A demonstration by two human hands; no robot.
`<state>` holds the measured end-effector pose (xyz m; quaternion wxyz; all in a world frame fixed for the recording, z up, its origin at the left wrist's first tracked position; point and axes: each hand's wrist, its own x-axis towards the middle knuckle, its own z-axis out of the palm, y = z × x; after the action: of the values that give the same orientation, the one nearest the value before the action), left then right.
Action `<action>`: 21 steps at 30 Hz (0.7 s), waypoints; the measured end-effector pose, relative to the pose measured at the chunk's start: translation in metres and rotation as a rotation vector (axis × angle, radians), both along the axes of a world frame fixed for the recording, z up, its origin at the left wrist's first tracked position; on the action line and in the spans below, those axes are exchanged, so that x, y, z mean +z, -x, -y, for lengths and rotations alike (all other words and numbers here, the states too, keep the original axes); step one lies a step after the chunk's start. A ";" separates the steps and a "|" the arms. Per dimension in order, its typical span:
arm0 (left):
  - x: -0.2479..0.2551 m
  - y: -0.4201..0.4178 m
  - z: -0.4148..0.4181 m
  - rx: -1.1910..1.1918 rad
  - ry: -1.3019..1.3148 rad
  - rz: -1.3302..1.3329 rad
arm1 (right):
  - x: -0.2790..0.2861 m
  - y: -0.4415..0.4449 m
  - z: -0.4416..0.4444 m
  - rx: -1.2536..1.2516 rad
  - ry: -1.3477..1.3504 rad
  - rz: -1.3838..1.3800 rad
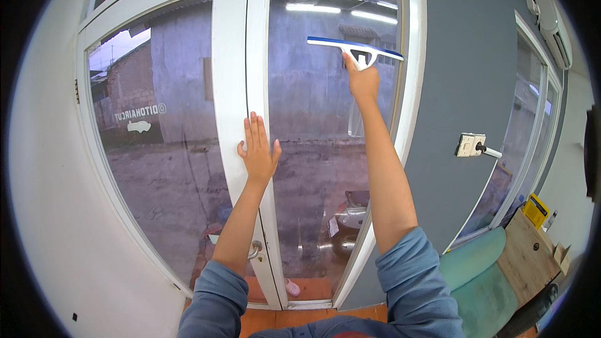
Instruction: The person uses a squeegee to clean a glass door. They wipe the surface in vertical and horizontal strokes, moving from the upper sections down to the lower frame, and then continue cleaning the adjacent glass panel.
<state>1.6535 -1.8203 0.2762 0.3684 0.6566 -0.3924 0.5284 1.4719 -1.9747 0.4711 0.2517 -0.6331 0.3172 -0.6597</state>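
My right hand (364, 82) is closed around the handle of a white window squeegee (371, 50) with a blue blade. The blade is level with the upper part of the right glass pane (314, 103), tilted slightly down to the right. My left hand (259, 155) lies flat with spread fingers on the white door frame (235, 103), near the seam between the two door leaves, and holds nothing. Below it, a metal door handle (255, 249) is partly behind my left forearm.
At the lower right stand a green padded chair (483, 272) and a wooden cabinet (528, 253). A plug sits in a wall socket (469, 145) on the grey wall. Behind the glass are a pink shoe (292, 287) and a parked motorbike (350, 218).
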 end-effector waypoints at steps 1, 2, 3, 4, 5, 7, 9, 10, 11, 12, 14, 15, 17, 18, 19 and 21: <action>-0.001 0.000 0.000 -0.012 0.003 0.004 | -0.005 0.000 -0.002 0.007 -0.003 0.011; -0.001 -0.001 0.001 -0.025 0.006 0.008 | -0.011 0.001 -0.005 -0.016 0.012 0.000; -0.002 -0.002 0.001 -0.015 0.004 0.007 | -0.021 0.001 -0.007 -0.038 0.022 -0.013; -0.002 -0.005 0.001 -0.007 0.002 0.006 | -0.032 0.002 -0.009 -0.060 0.032 -0.027; -0.003 -0.007 0.001 0.001 -0.001 0.005 | -0.046 0.003 -0.013 -0.052 0.021 -0.035; -0.005 -0.005 0.003 0.002 -0.020 -0.015 | -0.078 0.009 -0.018 -0.051 -0.002 -0.052; -0.004 -0.003 0.004 0.004 -0.017 -0.020 | -0.113 0.009 -0.017 -0.082 -0.059 -0.080; -0.005 -0.004 0.005 0.003 -0.005 -0.017 | -0.132 0.010 -0.017 -0.100 -0.079 -0.095; -0.006 -0.004 0.006 0.004 0.006 -0.015 | -0.151 0.011 -0.017 -0.116 -0.100 -0.110; -0.006 -0.004 0.007 -0.004 0.023 -0.007 | -0.170 0.013 -0.019 -0.107 -0.101 -0.091; -0.006 -0.004 0.006 0.020 0.013 -0.011 | -0.207 0.012 -0.027 -0.078 -0.104 -0.052; -0.006 -0.003 0.006 0.029 0.007 -0.012 | -0.223 0.012 -0.030 -0.081 -0.123 -0.026; -0.006 -0.001 0.003 0.021 -0.009 -0.025 | -0.243 0.008 -0.038 -0.077 -0.156 0.034; -0.005 -0.002 0.002 0.020 -0.015 -0.030 | -0.245 0.005 -0.042 -0.096 -0.183 0.032; -0.004 -0.002 0.001 0.015 -0.022 -0.031 | -0.244 0.006 -0.044 -0.077 -0.182 0.046; -0.004 0.000 0.000 0.005 -0.037 -0.036 | -0.242 0.008 -0.044 -0.041 -0.182 0.071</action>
<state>1.6537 -1.8205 0.2717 0.3619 0.6738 -0.3934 0.5101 1.4636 -1.9303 0.2286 0.3055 -0.5772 0.3795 -0.6553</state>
